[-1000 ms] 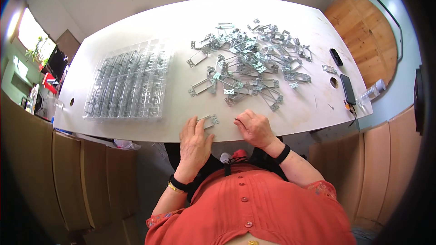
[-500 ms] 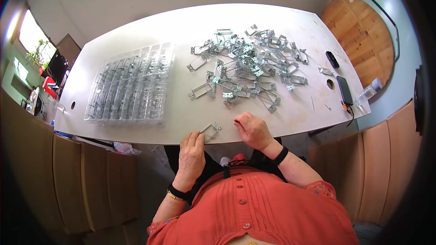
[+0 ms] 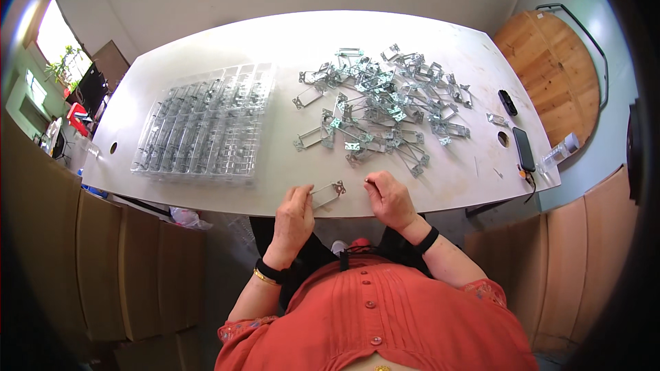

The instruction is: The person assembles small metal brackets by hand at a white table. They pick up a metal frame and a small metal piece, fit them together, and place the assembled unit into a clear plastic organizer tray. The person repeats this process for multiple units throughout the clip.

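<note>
Close to the table's front edge, my left hand (image 3: pixel 294 218) grips one end of a thin rectangular metal bracket (image 3: pixel 328 194), whose plate end points to the right. My right hand (image 3: pixel 392 201) is closed in a pinch just to the right of that bracket, apart from it. A tiny speck shows at its fingertips, too small to name. Beyond both hands lies a tangled pile of similar metal brackets (image 3: pixel 385 96). To the left, a clear plastic compartment tray (image 3: pixel 265 106) holds rows of metal parts.
At the white table's (image 3: pixel 289 27) right side lie a black phone (image 3: pixel 524 149), a black oblong object (image 3: pixel 507 102), a clear bottle (image 3: pixel 558 154) and a single small metal part (image 3: pixel 497 119). A round wooden tabletop (image 3: pixel 550 69) leans at the wall. Cardboard boxes (image 3: pixel 103 268) stand below left.
The bracket in my left hand has turned a little, its plate end now farther right and up. My right hand has shifted slightly, still pinched. The whole view has moved a little.
</note>
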Demonstrator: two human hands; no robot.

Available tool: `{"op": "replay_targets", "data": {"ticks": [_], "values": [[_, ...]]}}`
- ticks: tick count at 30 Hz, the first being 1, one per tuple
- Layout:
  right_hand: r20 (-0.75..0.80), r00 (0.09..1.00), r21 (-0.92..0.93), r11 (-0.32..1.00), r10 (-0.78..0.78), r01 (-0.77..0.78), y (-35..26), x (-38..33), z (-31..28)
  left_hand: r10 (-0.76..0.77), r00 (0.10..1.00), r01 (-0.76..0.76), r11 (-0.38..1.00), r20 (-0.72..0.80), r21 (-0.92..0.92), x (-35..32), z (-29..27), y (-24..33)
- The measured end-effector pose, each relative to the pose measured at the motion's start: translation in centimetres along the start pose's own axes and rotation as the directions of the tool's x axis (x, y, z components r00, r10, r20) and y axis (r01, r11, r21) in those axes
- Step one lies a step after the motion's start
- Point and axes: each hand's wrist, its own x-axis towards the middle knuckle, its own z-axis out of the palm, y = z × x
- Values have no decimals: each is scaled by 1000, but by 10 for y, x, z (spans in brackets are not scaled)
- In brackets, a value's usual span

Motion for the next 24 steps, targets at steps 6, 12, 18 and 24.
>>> {"op": "replay_targets", "data": {"ticks": [6,12,18,24], "values": [[-12,958,181,943,287,-280,2,-4,-3,-8,998,7,1000,-58,-29,7,13,-11],[-18,983,136,974,184,-180,-4,-1,-2,65,996,-65,998,-68,-5,-2,15,-15],[-5,959,288,919,283,-270,-5,1,12,179,984,-178,981,2,80,-5,13,-22],[5,967,376,895,255,-238,-5,4,28,207,977,-211,968,45,133,1,9,-19]]}}
